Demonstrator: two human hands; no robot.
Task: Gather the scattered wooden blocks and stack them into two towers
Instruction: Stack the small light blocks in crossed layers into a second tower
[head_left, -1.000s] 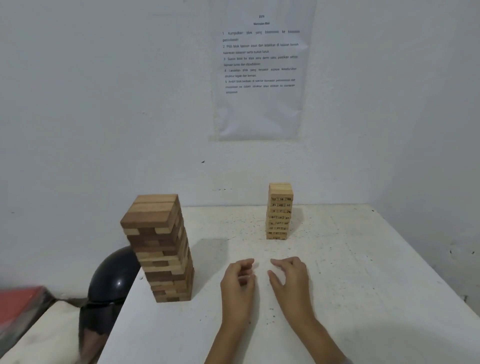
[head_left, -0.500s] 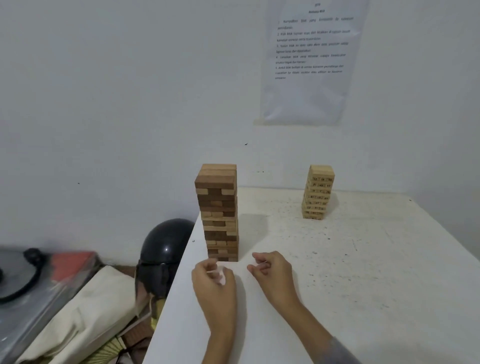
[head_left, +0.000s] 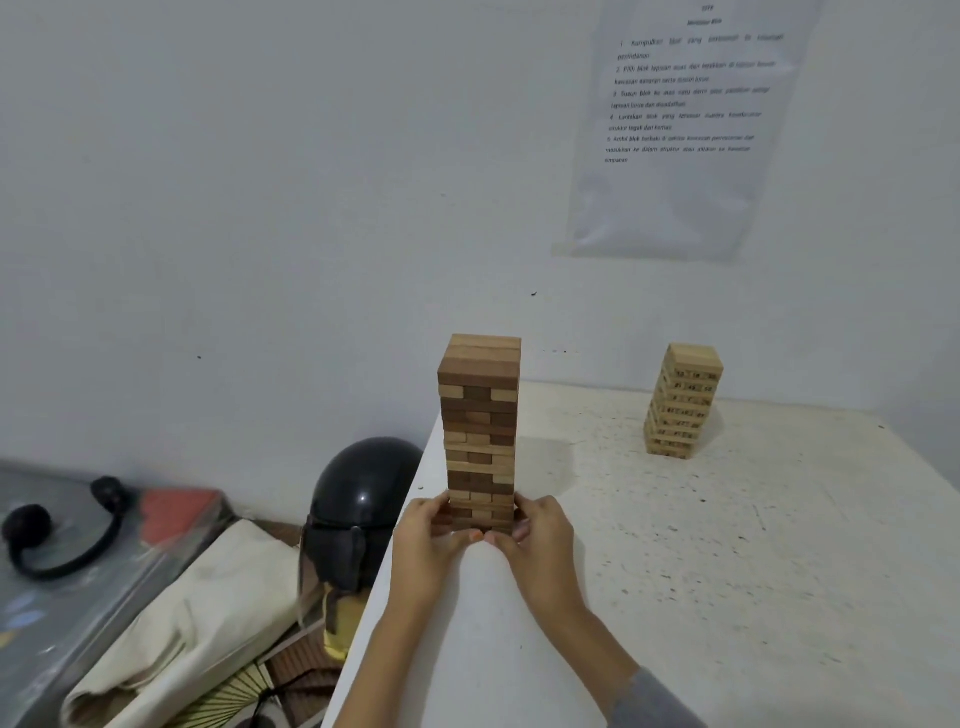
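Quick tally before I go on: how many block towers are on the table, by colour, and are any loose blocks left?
Mixed dark-and-light tower: 1
Pale numbered tower: 1
Loose blocks in view: 0
Total: 2 towers

Light dim, flat, cool. Soft shadows of the tall tower and small tower fall rightward on the table; I read the source as left of me. One glare dot on the helmet. Wall sheet print blurry; left edge smeared and bent.
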